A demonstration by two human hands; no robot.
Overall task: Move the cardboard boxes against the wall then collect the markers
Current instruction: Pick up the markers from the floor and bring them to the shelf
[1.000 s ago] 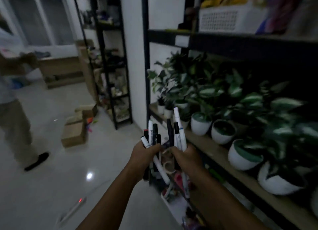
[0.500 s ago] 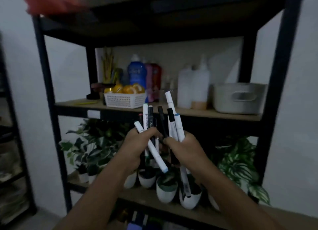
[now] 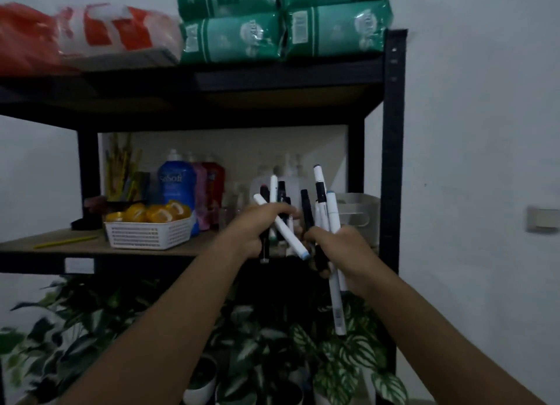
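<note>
Both of my hands hold bundles of markers in front of a black shelf rack. My left hand (image 3: 254,226) is closed around several white and black markers (image 3: 283,229), one of them slanting down to the right with a blue tip. My right hand (image 3: 341,253) grips another bundle of markers (image 3: 322,201), mostly upright, and one long white marker (image 3: 338,307) hangs down below the fist. The two hands are close together at shelf height. No cardboard boxes are in view.
The shelf board (image 3: 75,244) carries a white basket of oranges (image 3: 148,232), a blue bottle (image 3: 175,186), other bottles and a grey tub (image 3: 360,213). Green packs (image 3: 285,32) lie on top. Potted plants (image 3: 272,353) fill the shelf below. A white wall (image 3: 485,162) stands to the right.
The view swung from the floor and plant shelf up and right to the upper shelves. My hands rose with the markers and parted slightly, each keeping its own bundle.
</note>
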